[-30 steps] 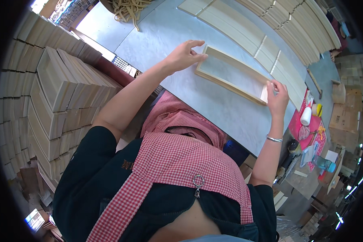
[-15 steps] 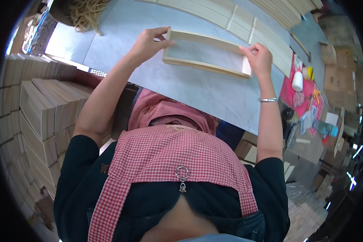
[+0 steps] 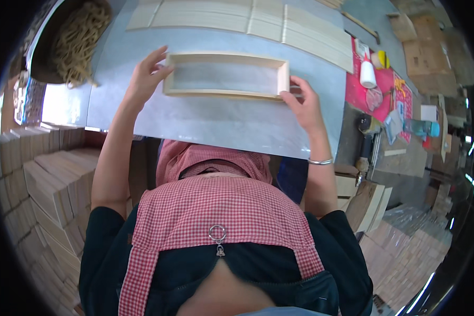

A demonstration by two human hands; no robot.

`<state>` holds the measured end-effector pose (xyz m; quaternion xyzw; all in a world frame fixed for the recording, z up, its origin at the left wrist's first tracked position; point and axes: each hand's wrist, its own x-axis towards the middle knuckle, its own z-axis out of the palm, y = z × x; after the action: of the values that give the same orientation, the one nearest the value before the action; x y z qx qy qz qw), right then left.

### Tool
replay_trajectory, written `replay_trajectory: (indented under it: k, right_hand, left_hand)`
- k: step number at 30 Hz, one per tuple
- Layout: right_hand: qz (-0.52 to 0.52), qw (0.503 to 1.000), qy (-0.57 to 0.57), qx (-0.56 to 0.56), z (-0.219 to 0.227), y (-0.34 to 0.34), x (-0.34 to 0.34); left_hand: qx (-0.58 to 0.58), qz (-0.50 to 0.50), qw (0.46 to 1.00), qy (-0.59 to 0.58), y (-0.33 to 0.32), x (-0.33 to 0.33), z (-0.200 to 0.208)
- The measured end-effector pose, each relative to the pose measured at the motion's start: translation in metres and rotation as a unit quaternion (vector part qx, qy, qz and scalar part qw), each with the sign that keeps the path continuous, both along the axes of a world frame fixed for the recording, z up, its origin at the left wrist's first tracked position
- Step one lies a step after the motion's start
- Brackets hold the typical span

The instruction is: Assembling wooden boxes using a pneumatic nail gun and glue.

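A shallow rectangular wooden frame (image 3: 224, 96) of pale wood lies on the grey table, its long sides running left to right. By its left end, my left hand (image 3: 146, 78) has its fingers apart, with the thumb at the frame's edge. At the near right corner, my right hand (image 3: 303, 103) grips the frame between thumb and curled fingers. Table surface shows through the middle of the frame. Beyond it lie several flat pale wood strips (image 3: 205, 16) side by side.
A dark container (image 3: 41, 63) of tan rubber bands (image 3: 79, 45) stands far left. At right, a white glue bottle (image 3: 367, 76) and yellow tape roll (image 3: 380, 60) sit on a red mat. Wood stacks (image 3: 55, 179) rise at left; cardboard boxes (image 3: 429, 52) stand far right.
The view has swung, so the frame now sits more level and further left in the picture. My left fingers have spread from their hold; my right hand has shifted to the near right corner.
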<state>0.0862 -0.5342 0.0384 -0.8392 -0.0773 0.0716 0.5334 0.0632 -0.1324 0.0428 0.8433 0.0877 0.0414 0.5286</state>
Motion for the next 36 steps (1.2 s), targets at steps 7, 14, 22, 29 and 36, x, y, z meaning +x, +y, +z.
replay_trajectory:
  k: [7, 14, 22, 29, 36]
  right_hand:
    - [-0.04, 0.989, -0.007, 0.14, -0.012, -0.001, -0.016]
    - [-0.036, 0.985, 0.154, 0.075, 0.009, -0.006, 0.0]
    - [0.013, 0.988, -0.041, -0.146, -0.014, -0.003, 0.01]
    - [0.039, 0.993, 0.032, -0.108, -0.012, -0.01, 0.015]
    - [0.036, 0.989, 0.095, -0.105, 0.0, -0.004, 0.014]
  left_hand:
    - [0.308, 0.015, 0.93, -0.199, -0.052, -0.043, 0.022]
    - [0.294, 0.012, 0.94, -0.171, -0.051, -0.056, 0.018]
    - [0.288, -0.046, 0.931, -0.218, -0.092, -0.035, 0.027]
    - [-0.185, 0.165, 0.967, 0.065, 0.002, -0.052, 0.011]
    - [-0.16, 0.058, 0.96, 0.224, 0.011, -0.043, 0.024]
